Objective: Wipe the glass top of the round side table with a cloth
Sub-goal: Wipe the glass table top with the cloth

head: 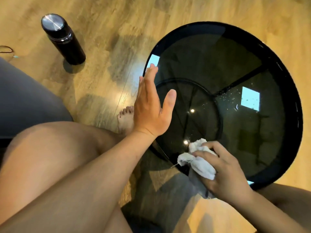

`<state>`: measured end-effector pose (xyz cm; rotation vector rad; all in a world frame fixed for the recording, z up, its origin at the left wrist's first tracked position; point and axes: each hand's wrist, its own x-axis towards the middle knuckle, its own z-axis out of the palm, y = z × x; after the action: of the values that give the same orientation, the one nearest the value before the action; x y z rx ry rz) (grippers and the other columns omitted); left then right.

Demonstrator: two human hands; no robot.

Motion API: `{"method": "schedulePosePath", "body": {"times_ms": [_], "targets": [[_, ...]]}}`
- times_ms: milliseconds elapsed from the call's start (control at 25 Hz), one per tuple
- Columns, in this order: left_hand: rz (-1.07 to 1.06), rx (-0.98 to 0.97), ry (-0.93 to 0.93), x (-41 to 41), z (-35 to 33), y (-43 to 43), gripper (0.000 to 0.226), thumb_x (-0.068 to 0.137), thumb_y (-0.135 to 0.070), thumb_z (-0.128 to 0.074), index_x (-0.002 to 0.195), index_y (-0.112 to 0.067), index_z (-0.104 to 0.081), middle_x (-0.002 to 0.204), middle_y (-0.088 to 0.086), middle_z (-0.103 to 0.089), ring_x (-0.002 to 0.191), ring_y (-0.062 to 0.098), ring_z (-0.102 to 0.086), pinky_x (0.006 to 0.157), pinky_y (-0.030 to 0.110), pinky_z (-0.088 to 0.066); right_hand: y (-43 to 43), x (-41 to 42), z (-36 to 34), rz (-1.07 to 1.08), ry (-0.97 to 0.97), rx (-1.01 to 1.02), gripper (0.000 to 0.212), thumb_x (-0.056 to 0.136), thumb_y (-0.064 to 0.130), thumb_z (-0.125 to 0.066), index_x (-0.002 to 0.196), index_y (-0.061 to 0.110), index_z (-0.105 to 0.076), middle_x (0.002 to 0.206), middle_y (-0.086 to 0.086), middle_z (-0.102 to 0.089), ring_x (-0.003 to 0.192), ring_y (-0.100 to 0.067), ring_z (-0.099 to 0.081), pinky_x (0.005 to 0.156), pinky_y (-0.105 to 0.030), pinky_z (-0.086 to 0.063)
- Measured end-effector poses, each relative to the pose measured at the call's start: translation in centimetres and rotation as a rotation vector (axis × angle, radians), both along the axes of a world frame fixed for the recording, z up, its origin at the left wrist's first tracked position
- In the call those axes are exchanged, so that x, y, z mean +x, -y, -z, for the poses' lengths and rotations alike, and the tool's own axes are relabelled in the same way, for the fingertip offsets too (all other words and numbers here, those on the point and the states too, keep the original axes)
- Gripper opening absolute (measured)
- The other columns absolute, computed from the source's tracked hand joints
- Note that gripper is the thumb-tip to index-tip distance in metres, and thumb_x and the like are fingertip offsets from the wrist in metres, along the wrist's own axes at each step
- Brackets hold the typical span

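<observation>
The round side table [293, 105] has a black rim and a dark glass top [218, 61] that reflects window light and shows small droplets near its middle right. My right hand [225, 172] is shut on a crumpled white cloth [200, 163], which rests on the glass at the near left edge. My left hand [151, 108] is held flat with its fingers together and thumb out, at the table's left rim; whether it touches the rim I cannot tell.
A black metal flask [63, 38] stands on the wooden floor [109, 22] at the upper left. My bare knee [50, 148] and foot [125, 117] are left of the table. A grey cushion edge [25, 98] lies at the far left.
</observation>
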<state>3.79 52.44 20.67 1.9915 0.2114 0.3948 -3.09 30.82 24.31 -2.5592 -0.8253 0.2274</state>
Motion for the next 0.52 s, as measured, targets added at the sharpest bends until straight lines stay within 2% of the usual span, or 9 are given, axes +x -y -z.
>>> {"method": "schedulePosePath", "body": {"times_ms": [120, 200, 280, 320, 400, 520], "targets": [[-0.002, 0.043, 0.039, 0.1, 0.0, 0.0, 0.067, 0.095, -0.042, -0.040, 0.145, 0.002, -0.031, 0.152, 0.023, -0.037, 0.142, 0.036, -0.037, 0.112, 0.057, -0.033, -6.0, 6.0, 1.3, 0.010, 0.081, 0.047, 0.025, 0.079, 0.021, -0.068, 0.104, 0.015, -0.068, 0.103, -0.010, -0.060, 0.084, -0.025, -0.063, 0.065, -0.022, -0.047], [0.018, 0.085, 0.036, 0.3, 0.1, 0.0, 0.070, 0.095, -0.046, -0.039, 0.146, 0.001, -0.030, 0.153, 0.022, -0.037, 0.143, 0.034, -0.035, 0.116, 0.052, -0.029, -10.5, 11.3, 1.7, 0.068, 0.145, 0.076, 0.026, 0.085, 0.026, -0.058, 0.105, 0.011, -0.065, 0.102, -0.013, -0.058, 0.084, -0.026, -0.059, 0.062, -0.027, -0.045], [0.044, 0.146, 0.019, 0.4, 0.2, 0.0, 0.071, 0.095, -0.045, -0.039, 0.147, 0.002, -0.029, 0.155, 0.023, -0.032, 0.145, 0.033, -0.030, 0.122, 0.043, -0.019, -15.0, 17.2, 2.1, 0.202, 0.166, 0.062, 0.035, 0.091, 0.029, -0.041, 0.113, 0.010, -0.061, 0.109, -0.016, -0.055, 0.093, -0.030, -0.057, 0.074, -0.039, -0.048], [0.046, 0.163, 0.008, 0.4, 0.2, 0.1, 0.070, 0.094, -0.042, -0.039, 0.148, 0.003, -0.028, 0.157, 0.023, -0.029, 0.146, 0.033, -0.028, 0.122, 0.043, -0.018, -16.9, 19.7, 1.9, 0.284, 0.132, 0.022, 0.035, 0.093, 0.031, -0.040, 0.116, 0.012, -0.059, 0.114, -0.015, -0.054, 0.099, -0.031, -0.056, 0.080, -0.039, -0.048], [0.036, 0.172, 0.000, 0.4, 0.0, 0.2, 0.068, 0.095, -0.038, -0.038, 0.148, 0.003, -0.027, 0.158, 0.025, -0.025, 0.147, 0.034, -0.027, 0.119, 0.049, -0.025, -19.2, 22.1, 1.8, 0.378, 0.129, 0.010, 0.032, 0.093, 0.038, -0.049, 0.116, 0.018, -0.059, 0.115, -0.011, -0.053, 0.104, -0.028, -0.055, 0.078, -0.029, -0.040], [0.028, 0.187, 0.016, 0.4, -0.2, 0.2, 0.068, 0.095, -0.042, -0.036, 0.148, 0.000, -0.026, 0.157, 0.025, -0.027, 0.146, 0.035, -0.029, 0.116, 0.047, -0.029, -16.1, 17.7, 1.7, 0.259, 0.108, 0.094, 0.022, 0.090, 0.041, -0.051, 0.096, 0.024, -0.062, 0.099, 0.000, -0.053, 0.093, -0.021, -0.057, 0.067, -0.024, -0.033]]}}
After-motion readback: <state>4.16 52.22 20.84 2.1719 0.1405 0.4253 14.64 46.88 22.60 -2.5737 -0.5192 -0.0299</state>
